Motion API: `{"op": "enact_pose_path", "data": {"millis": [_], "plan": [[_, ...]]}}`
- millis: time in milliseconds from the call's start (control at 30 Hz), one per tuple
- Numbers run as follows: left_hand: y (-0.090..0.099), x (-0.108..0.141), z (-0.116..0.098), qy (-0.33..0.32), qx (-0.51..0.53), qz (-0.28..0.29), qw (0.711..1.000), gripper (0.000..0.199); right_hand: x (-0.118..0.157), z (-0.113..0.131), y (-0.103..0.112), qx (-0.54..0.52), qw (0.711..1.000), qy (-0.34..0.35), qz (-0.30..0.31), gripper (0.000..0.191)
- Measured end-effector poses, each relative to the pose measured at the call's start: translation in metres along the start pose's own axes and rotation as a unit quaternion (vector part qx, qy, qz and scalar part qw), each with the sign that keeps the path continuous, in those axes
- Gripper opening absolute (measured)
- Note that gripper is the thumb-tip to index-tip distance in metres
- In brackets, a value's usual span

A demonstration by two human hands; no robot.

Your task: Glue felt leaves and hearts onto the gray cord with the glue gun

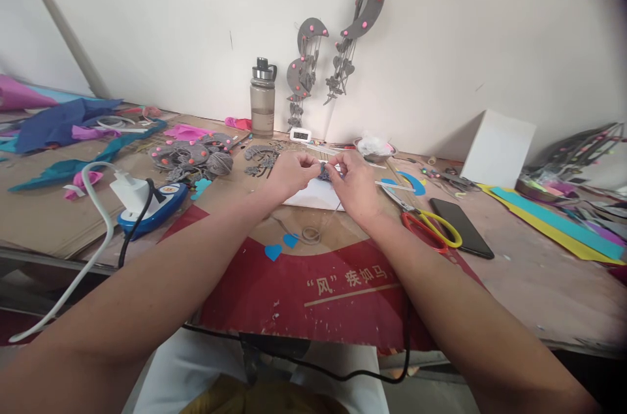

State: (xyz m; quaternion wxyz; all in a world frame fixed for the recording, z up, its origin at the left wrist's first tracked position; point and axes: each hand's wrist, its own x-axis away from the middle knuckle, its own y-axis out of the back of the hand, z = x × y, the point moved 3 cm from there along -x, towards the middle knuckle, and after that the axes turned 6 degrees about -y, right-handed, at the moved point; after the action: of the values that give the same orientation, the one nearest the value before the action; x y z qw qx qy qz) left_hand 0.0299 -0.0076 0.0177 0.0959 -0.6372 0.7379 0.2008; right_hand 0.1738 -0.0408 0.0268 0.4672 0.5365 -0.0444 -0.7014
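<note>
Both my hands meet over a white sheet [313,196] at the middle of the table. My left hand [295,172] is closed in a pinch at the left edge of a small dark grey piece [324,172]. From the other side my right hand [353,180] pinches the same piece; its exact kind is hidden by my fingers. A thin cord hangs below my right hand. Nearer to me lie a coiled grey cord [310,235] and two blue paper hearts [273,252]. Just right of my right hand are scissors [431,224] with red and yellow handles.
A black phone [461,227] lies right of the scissors. A water bottle [262,99] and a small digital clock [300,134] stand by the wall. Grey yarn moons [189,156], a blue power strip [155,208] and cables occupy the left. Moon ornaments [369,6] hang behind.
</note>
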Motion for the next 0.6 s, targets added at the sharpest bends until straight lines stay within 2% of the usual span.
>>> {"op": "enact_pose_path", "data": {"millis": [167, 333, 500, 600], "plan": [[0.000, -0.003, 0.004, -0.018, -0.021, 0.028, 0.999, 0.008, -0.001, 0.001, 0.000, -0.007, 1.000, 0.005, 0.014, 0.010], [0.001, -0.003, 0.004, -0.039, -0.051, 0.056, 0.996, 0.008, -0.004, -0.005, -0.003, -0.013, 0.998, -0.029, 0.050, 0.013], [0.004, -0.001, -0.005, -0.045, -0.084, 0.126, 0.987, 0.014, -0.006, -0.011, -0.005, 0.002, 0.999, -0.029, 0.043, 0.010], [0.005, -0.001, -0.006, -0.034, -0.068, 0.141, 0.987, 0.014, -0.006, -0.011, -0.005, -0.001, 0.999, -0.018, 0.047, 0.010]]}}
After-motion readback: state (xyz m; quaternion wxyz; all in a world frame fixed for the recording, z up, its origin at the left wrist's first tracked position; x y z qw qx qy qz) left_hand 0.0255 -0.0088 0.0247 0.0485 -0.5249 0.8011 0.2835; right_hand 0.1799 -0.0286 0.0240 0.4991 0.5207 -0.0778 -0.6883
